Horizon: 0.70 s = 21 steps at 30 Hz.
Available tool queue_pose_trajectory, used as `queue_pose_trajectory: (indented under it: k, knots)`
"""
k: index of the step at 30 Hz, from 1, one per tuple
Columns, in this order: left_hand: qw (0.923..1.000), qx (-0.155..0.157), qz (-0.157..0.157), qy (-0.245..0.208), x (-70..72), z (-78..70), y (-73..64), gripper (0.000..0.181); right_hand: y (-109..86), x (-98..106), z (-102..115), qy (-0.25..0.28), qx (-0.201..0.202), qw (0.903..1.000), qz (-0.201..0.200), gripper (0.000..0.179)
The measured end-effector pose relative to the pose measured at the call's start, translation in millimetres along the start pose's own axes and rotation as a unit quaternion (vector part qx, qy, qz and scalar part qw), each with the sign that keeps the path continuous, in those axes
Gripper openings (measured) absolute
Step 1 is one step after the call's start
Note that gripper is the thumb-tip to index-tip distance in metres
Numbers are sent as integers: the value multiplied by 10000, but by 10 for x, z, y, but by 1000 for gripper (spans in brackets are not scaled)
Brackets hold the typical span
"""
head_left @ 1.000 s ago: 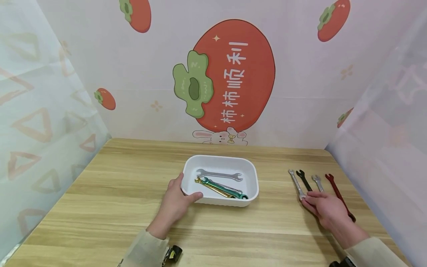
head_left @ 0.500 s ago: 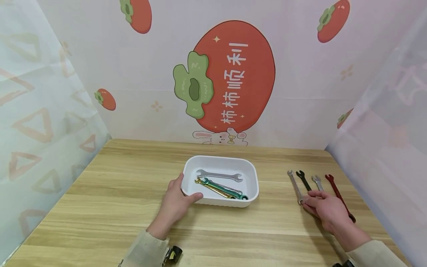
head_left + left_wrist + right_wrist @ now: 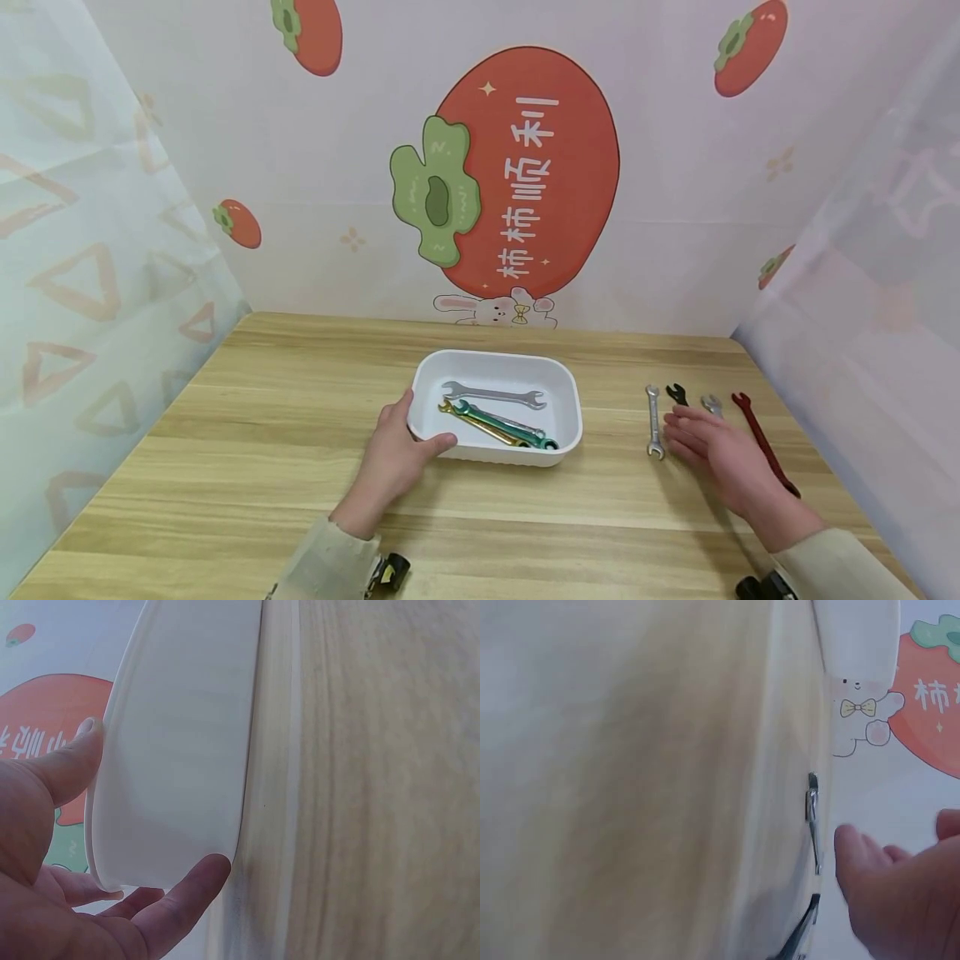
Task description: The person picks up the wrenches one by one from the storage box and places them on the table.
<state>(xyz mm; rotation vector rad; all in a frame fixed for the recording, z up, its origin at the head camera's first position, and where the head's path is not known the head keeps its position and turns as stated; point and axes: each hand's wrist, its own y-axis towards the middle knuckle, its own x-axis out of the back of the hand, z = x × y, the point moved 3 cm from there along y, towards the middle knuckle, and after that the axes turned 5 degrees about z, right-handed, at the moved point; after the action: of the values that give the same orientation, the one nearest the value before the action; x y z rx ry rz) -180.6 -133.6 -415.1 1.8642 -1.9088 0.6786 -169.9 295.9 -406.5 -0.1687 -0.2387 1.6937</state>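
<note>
Silver wrench lies on the counter, right part of the head frame, near upright in the picture, jaw ends up and down. Right hand is just to its right, fingers straight and together, holding nothing; the right wrist view shows the thumb spread from the fingers. Hand covers most of the black wrench, upper end showing; contact with it, can't tell. Second silver wrench also mostly hidden, top end only. Red wrench slants down to the right, farthest right of the row.

White tray sits at center, slightly below the middle of the frame. Left hand grips its left end, thumb on near rim, other fingers round the end wall; left wrist view shows the same hold. In tray: gray wrench nearly level toward the back; gold wrench and green wrench slanting down-right in front, close together; small silver wrench partly hidden by the green one. Backdrop behind, big red fruit print upper center.
</note>
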Motion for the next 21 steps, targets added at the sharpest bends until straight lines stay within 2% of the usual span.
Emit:
queue_pose_trajectory:
  k: [2, 4, 6, 8, 11, 13, 21]
  knots:
    - [10000, -1, 1, 11, -1, -2, -3, 102, 32, -42, 34, 509, 156, 9978, 397, 65]
    - [10000, 0, 6, 3, -1, -4, -3, 102, 92, -59, 27, 603, 245, 9957, 655, 65]
    - [10000, -3, 7, -16, -3, -8, 1, 102, 177, -62, -16, 240, 225, 9963, 792, 64]
    - [10000, -2, 15, -8, -5, -3, -1, 102, 244, -66, -49, -345, 144, 9964, 755, 62]
    - [10000, -5, 19, -15, -9, 0, 2, 101, 279, -88, -52, -1223, -39, 9909, 566, 61]
    - [10000, 2, 20, -19, -10, 1, 4, 101, 252, -111, -12, -1554, -54, 9866, 489, 60]
    - [10000, -4, 21, -8, -4, 6, 11, 102, 121, -152, 131, -2060, -101, 9783, 210, 55]
